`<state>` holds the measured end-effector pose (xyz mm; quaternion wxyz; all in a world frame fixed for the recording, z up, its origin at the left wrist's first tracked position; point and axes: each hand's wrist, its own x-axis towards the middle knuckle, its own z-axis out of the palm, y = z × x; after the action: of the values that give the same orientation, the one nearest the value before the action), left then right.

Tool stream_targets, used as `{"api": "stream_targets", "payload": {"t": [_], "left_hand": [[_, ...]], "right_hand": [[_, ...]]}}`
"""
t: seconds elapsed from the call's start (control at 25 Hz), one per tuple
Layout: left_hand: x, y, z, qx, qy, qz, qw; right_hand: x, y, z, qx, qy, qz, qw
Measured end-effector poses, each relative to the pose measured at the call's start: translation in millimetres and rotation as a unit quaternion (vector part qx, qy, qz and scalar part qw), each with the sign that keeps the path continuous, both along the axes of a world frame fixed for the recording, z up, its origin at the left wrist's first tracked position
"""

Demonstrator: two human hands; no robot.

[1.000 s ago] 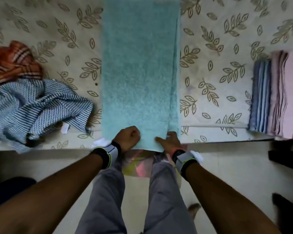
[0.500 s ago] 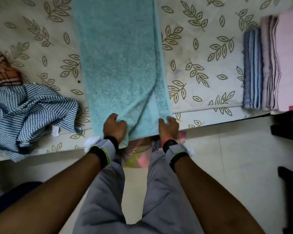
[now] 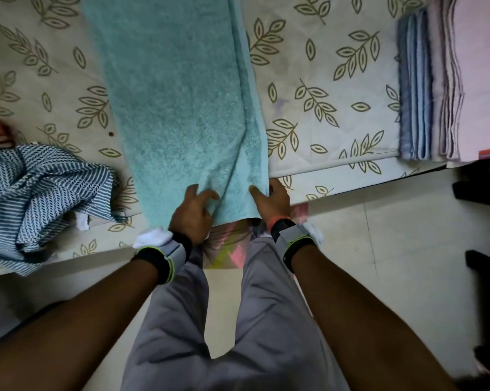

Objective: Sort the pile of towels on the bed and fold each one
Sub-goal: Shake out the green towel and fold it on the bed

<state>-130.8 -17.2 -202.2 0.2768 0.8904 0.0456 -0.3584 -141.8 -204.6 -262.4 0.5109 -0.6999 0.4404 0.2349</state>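
A bed (image 3: 348, 178) fills the upper part of the view, covered in a cream sheet (image 3: 323, 80) printed with olive-green leaf sprigs. A piped seam (image 3: 331, 162) runs along its near edge. Below lies a floor (image 3: 407, 235) of pale, glossy tiles with thin joints. At the right edge stands dark furniture (image 3: 481, 190), its shape unclear. The light is dim and soft.

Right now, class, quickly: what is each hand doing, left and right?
Left hand: grips the near end of the teal towel.
Right hand: pinches the teal towel at its near right corner.
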Motion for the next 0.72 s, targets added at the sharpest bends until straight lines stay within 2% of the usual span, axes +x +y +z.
{"api": "stream_targets", "payload": {"t": [0.12,0.28,0.4,0.48,0.6,0.72], "left_hand": [[0.0,-31.2,0.8,-0.046,0.028,-0.026,0.998],[-2.6,-60.2,-8.0,-0.026,0.064,-0.039,0.997],[-8.2,-67.7,-18.8,0.000,0.047,-0.023,0.999],[-7.0,-66.4,-25.6,0.028,0.042,0.052,0.997],[1.4,-60.2,-24.8,0.064,0.082,0.185,0.977],[1.3,-48.9,-26.2,0.083,0.053,0.196,0.976]], "right_hand": [[0.5,4.6,9.4,0.019,-0.032,-0.006,0.999],[-3.8,5.9,15.5,0.055,-0.054,0.024,0.997],[-8.5,2.7,9.0,0.090,-0.036,0.073,0.993],[-10.9,0.3,1.6,0.081,-0.036,0.071,0.994],[-20.3,-5.0,-5.9,0.061,0.027,0.009,0.998],[-26.5,-12.4,-14.0,0.042,0.063,-0.018,0.997]]}}
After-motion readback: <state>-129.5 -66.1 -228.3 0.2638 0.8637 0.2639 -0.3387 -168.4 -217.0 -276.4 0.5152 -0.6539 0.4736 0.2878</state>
